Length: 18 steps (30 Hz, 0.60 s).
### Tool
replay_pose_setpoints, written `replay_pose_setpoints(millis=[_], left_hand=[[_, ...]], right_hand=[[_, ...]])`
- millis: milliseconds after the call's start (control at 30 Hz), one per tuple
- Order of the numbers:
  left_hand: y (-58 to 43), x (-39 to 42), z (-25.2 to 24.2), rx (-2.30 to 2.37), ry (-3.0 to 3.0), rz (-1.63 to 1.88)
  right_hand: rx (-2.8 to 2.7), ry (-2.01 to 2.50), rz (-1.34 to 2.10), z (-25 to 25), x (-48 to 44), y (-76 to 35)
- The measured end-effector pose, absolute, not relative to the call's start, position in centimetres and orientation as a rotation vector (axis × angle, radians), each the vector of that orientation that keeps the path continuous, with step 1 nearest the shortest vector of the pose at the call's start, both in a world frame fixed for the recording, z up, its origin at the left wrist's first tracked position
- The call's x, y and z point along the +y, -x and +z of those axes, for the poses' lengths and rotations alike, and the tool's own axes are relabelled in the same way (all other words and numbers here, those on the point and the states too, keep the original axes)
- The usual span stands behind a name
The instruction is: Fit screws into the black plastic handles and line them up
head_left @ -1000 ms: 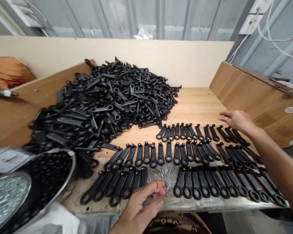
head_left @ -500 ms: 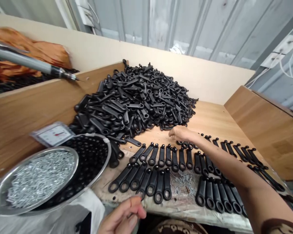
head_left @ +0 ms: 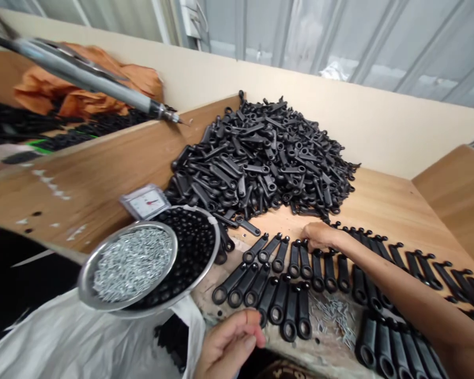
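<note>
My right hand reaches over the upper row of black arms, each with a ring at one end. Its fingers bend down close to the small ends of these arms, and whatever they grip is hidden. Down at the bench's front edge, my left hand is closed with curled fingers, thumb near the fingertips. Anything in it cannot be made out. Beside it lies a nearer row of black arms. Small silver pins are scattered on the bench between two groups of arms.
Behind the rows rises a large pile of black arms. At left, a metal bowl of silver pins rests on a wider bowl of small black pieces, next to a dial scale. A powered screwdriver hangs above a wooden divider.
The view has swung left, so the bench contents appear farther right. My right hand has come from the bare wood near the pile to the upper row. My left hand keeps its curled shape.
</note>
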State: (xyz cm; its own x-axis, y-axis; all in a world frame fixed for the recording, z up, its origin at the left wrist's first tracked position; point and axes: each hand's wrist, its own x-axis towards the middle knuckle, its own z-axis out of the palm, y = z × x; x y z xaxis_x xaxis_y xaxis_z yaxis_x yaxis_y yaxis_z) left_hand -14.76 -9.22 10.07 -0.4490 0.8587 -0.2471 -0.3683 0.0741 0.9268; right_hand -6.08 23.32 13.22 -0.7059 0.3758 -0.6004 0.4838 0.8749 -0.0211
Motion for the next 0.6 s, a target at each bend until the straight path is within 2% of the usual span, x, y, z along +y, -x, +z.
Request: replay_pose_setpoints(millis=[233,400,600], left_hand=[[15.0,-9.1,9.7,1.34,-0.567,1.587],[14.6,-8.7,9.6,1.341,-0.535,1.572],[14.3,-9.0,9.6,1.347,-0.51,1.612]], right_hand=[[2.688,-0.602,-0.307,14.4,24.9,6.9],[2.833,-0.46,-0.383,14.7,22.1,11.5],[2.83,-0.425,-0.318,13.4,19.0,16.2]])
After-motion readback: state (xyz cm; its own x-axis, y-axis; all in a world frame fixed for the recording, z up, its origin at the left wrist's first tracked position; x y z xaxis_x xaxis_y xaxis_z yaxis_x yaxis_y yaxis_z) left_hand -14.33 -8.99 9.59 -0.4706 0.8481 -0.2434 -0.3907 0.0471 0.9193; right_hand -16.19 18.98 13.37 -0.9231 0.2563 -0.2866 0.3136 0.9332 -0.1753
